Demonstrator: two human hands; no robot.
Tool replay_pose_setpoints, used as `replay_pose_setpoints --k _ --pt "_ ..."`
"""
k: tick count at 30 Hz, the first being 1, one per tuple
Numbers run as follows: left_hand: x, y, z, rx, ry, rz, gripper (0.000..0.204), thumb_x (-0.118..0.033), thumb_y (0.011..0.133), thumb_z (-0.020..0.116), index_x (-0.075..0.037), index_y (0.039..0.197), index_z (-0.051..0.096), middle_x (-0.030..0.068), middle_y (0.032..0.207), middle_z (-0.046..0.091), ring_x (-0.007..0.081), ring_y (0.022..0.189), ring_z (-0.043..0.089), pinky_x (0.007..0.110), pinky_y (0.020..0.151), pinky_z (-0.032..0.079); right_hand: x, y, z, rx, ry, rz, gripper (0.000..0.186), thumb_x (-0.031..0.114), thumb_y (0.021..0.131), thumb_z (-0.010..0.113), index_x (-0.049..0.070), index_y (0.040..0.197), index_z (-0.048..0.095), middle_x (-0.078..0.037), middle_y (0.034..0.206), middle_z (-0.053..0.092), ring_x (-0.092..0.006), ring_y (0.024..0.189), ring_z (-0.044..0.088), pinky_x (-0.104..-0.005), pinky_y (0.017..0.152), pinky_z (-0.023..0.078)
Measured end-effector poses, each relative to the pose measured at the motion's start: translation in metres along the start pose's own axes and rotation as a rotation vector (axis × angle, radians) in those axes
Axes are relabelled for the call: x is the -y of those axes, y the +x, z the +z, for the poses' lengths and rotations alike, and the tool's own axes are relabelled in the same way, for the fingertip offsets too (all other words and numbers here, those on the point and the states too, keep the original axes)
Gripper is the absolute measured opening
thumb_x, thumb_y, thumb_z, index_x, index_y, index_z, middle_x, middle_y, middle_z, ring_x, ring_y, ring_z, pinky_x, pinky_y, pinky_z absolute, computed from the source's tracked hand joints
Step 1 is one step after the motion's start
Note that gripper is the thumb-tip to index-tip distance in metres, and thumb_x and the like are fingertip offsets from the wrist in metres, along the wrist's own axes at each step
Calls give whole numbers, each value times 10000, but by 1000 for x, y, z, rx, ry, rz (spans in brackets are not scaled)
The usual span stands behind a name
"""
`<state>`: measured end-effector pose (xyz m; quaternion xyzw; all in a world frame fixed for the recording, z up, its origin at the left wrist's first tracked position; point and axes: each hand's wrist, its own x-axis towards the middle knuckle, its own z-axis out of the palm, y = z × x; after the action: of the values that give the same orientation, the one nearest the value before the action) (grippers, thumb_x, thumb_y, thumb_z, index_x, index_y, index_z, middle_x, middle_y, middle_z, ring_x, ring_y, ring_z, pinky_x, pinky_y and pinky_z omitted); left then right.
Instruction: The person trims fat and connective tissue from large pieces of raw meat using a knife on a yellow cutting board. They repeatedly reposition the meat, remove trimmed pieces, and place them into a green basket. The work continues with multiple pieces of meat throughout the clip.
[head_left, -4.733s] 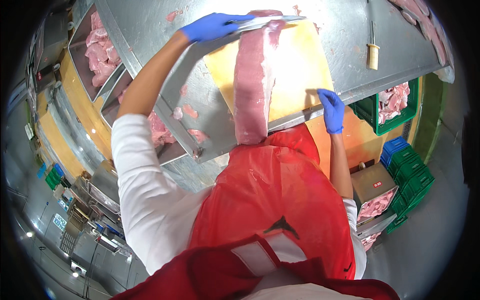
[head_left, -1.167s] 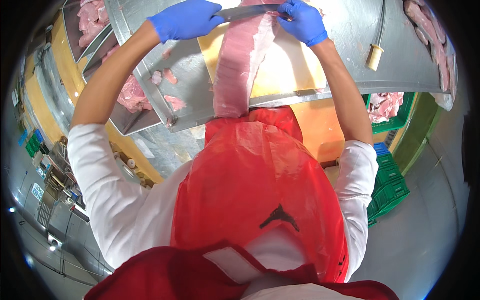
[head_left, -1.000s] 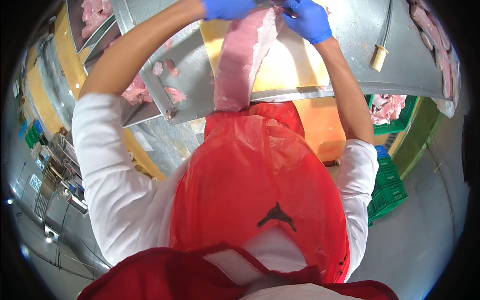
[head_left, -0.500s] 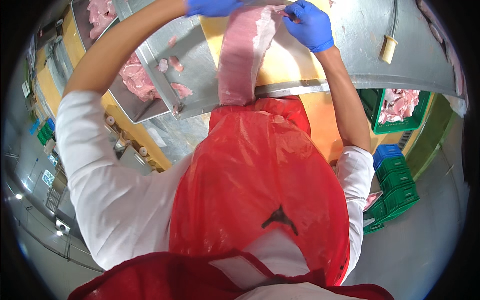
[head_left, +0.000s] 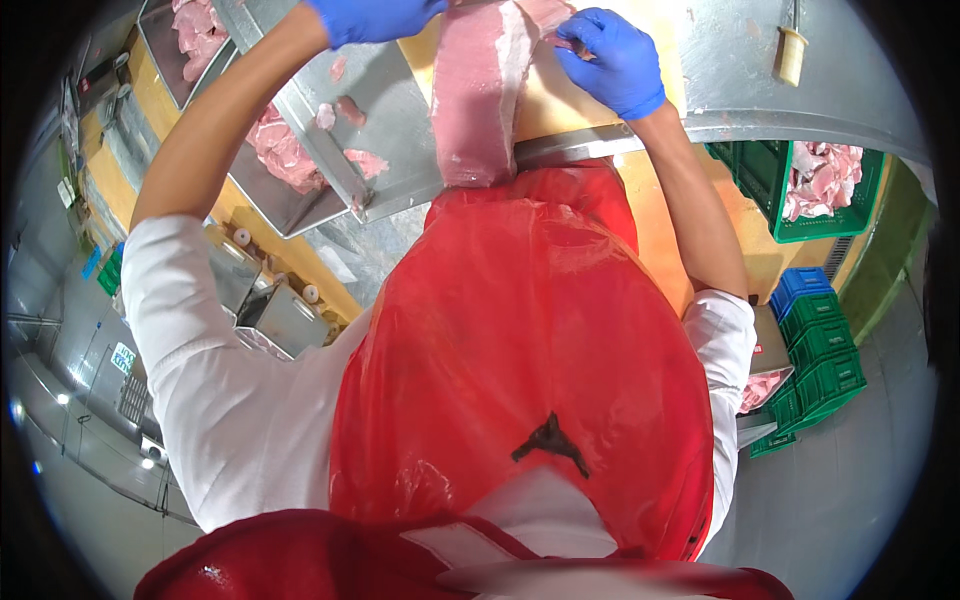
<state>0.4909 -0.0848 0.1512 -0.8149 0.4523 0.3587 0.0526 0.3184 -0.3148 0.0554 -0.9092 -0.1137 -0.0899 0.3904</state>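
Observation:
A long slab of raw meat (head_left: 478, 95), pink with a white fatty strip along its right side, lies on a yellow cutting board (head_left: 570, 105). Its near end hangs over the metal table edge against my red apron. My right hand (head_left: 615, 65), in a blue glove, is closed at the slab's far right, pinching a thin pinkish edge of the meat. At the slab's far left is my left hand (head_left: 375, 15), also blue-gloved. The top of the picture cuts off part of it, and what its fingers do there is hidden.
Small meat scraps (head_left: 350, 112) lie on the metal table left of the board. Metal trays of meat (head_left: 285, 150) stand farther left. To the right are a pale-handled tool (head_left: 791, 55), a green crate of meat (head_left: 812, 230) and stacked green and blue crates (head_left: 825, 345).
My left hand has come down nearer and farther left, showing more of itself. My right hand has shifted slightly nearer, still at the meat's edge. The view has tilted a little.

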Motion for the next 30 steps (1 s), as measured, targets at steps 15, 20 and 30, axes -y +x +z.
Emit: replay_pose_setpoints --k 15,20,30 --pt "23 -15 23 122 -98 48 400 -360 1037 504 4 1141 634 237 875 656 382 814 657 456 782 510 24 -57 -13 -86 -23 -31 199 121 740 776 132 918 687 -37 867 670 -220 729 662 -334 597 545" --pt "-20 0 4 142 79 38 356 -335 991 514 -16 956 668 272 843 666 481 797 643 538 736 516 38 -72 -23 -58 -2 -20 282 50 704 789 127 958 693 -46 889 680 -218 748 678 -324 637 562" --pt "-10 -46 28 177 28 4 329 -279 1014 510 2 1106 654 257 866 664 441 808 645 487 747 508 56 -104 -31 -120 -29 -17 266 53 710 825 139 892 651 -25 852 678 -227 714 664 -323 591 534"
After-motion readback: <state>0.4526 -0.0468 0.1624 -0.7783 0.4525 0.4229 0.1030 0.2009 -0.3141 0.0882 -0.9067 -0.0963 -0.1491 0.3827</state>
